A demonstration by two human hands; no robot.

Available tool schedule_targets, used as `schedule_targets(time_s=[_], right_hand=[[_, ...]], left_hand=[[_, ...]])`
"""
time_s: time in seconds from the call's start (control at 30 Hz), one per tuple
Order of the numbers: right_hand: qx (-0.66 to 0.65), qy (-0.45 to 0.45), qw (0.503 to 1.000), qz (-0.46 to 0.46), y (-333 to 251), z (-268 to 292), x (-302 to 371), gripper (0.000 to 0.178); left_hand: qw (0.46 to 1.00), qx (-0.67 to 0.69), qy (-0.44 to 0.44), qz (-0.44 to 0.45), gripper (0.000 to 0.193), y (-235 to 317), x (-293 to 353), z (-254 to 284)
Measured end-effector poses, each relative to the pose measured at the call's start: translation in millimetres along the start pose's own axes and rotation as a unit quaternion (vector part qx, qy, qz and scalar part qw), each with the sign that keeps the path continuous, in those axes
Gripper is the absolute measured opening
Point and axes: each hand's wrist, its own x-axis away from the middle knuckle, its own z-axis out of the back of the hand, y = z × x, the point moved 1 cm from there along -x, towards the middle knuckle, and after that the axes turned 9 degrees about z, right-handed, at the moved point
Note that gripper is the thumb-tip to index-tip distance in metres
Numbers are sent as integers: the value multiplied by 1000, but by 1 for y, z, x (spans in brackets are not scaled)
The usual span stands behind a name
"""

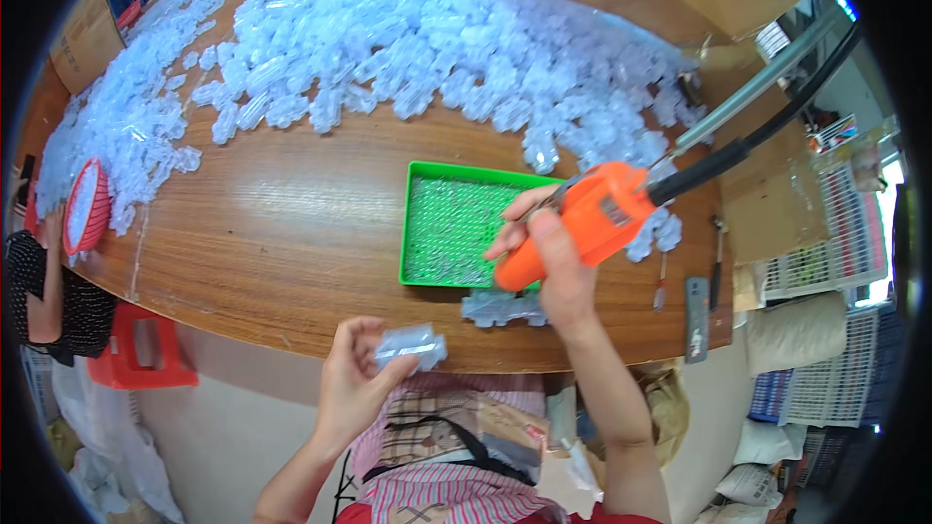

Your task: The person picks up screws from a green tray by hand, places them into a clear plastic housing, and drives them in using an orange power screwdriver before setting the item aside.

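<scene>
My right hand (563,262) is wrapped round an orange electric screwdriver (610,213), held above the right side of a green tray (404,233). Small metal screws (451,267) lie scattered over the tray's perforated bottom. Near the table's front edge, my left hand (351,369) grips a clear plastic piece (412,343) between thumb and fingers. A similar clear plastic part (502,310) rests on the wood between the tray and the front edge, partly behind my right hand. The screwdriver's tip is hidden from this view.
A large heap of clear plastic parts (388,29) covers the table's far side. A black cable (718,167) runs up right from the screwdriver. At right lie a dark grey tool (696,318) and a thin screwdriver (661,283). A person's arm (44,291) and a red basket (87,209) are left.
</scene>
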Motion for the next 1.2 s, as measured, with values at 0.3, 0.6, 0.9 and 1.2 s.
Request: schedule_targets(time_s=[0.3,0.6,0.9,1.2], right_hand=[[29,-15,998,60,-4,-13,9,57],[-64,59,996,-21,-26,-24,22,92],[-96,-71,990,-71,-18,-53,91,106],[-133,-105,985,-40,8,-50,98,108]], left_hand=[[977,126,-82,150,32,-47,38,9],[965,159,-149,147,37,-60,34,-10],[961,219,-104,133,30,-75,33,-21],[960,224,-99,137,34,-77,36,-23]])
